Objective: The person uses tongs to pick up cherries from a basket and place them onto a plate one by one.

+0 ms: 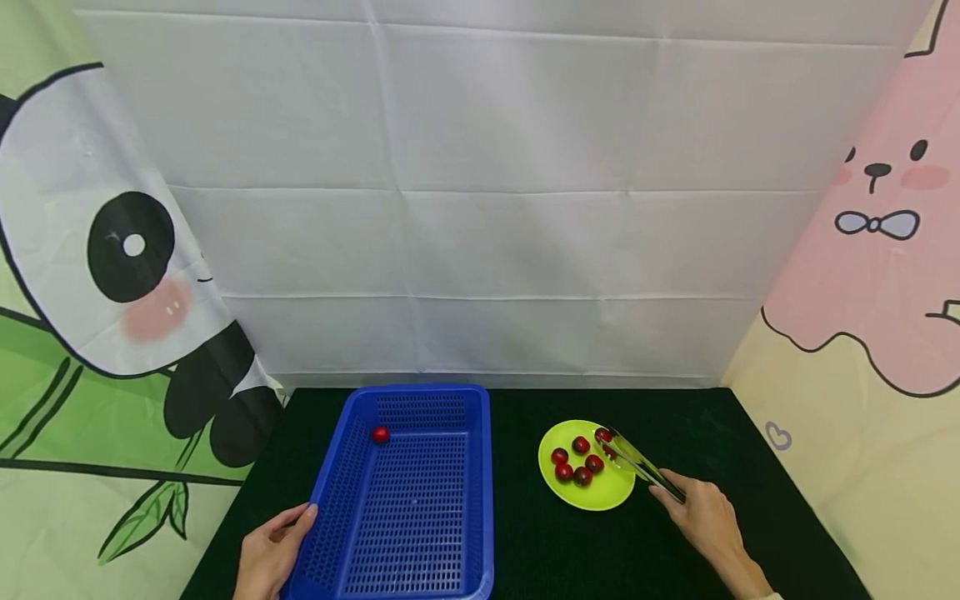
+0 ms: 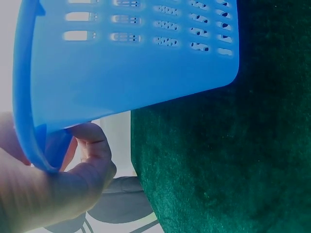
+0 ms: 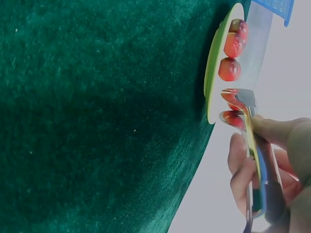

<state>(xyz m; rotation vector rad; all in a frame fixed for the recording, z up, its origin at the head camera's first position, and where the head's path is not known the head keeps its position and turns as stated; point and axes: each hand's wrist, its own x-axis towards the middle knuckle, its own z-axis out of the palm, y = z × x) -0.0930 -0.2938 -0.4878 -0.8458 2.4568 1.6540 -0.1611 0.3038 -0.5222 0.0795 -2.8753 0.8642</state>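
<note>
On the left, my left hand point(image 1: 272, 550) grips the rim of a blue perforated plastic basket point(image 1: 489, 500); the left wrist view shows thumb and fingers curled round that rim. Inside the basket, a single red cherry tomato point(image 1: 381, 435) lies near the far left wall. My right hand point(image 1: 705, 517) holds metal tongs point(image 1: 660, 479), their tips over the right side of a yellow-green plate point(image 1: 600, 498). Between or just beneath the tips is a dark-red cherry tomato point(image 1: 603, 435); whether it is pinched I cannot tell. Several more cherry tomatoes point(image 1: 582, 476) rest on the plate.
A dark green cloth point(image 1: 517, 533) covers the table under basket and plate. White fabric point(image 1: 510, 250) hangs behind the table's far edge. Printed side curtains show a panda point(image 1: 67, 208) at left and a pink animal point(image 1: 877, 275) at right.
</note>
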